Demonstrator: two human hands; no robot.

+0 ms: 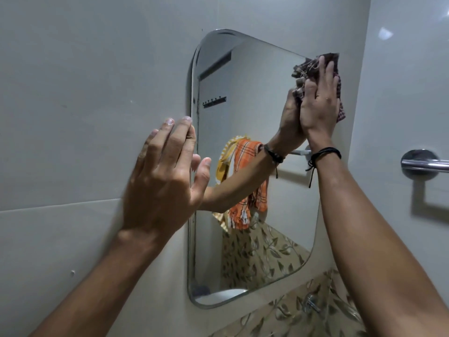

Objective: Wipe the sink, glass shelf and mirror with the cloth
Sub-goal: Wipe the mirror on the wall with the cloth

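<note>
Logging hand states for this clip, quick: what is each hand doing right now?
Left hand: open, fingers straight, at the mirror's left edge.
Right hand: open, flat, pressing the cloth against the mirror's upper right corner.

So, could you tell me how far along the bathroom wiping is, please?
Done: cannot tell; sink and glass shelf are out of view. In hand: the right hand presses the cloth flat on the top right corner of the mirror, left hand resting at its left edge. Left: probably the rest of the mirror.
</note>
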